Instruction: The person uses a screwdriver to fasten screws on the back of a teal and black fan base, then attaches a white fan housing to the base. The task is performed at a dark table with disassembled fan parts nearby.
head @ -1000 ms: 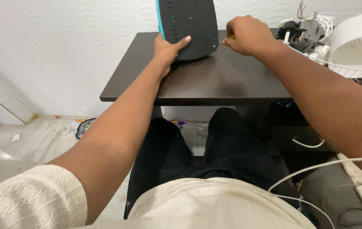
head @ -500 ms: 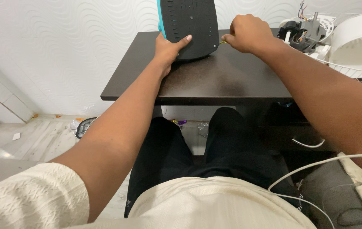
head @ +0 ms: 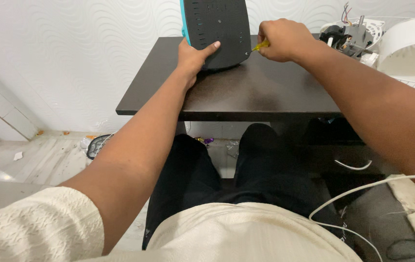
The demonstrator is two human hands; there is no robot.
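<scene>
Black vented casing [head: 219,31] stands upright on the surface [head: 246,90], left hand [head: 194,56] gripping its lower edge. Right hand [head: 280,39] pinches a yellow screwdriver [head: 258,47] at a corner screw; its tip could slip, scratching the plastic or tipping the casing.

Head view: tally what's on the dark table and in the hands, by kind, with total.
Black device with teal edge, standing, steadied by the left hand: 1
Yellow-handled screwdriver, in the right hand, tip at the device: 1
Fan motor with loose wires: 1
White fan housing: 1
Total: 4
</scene>
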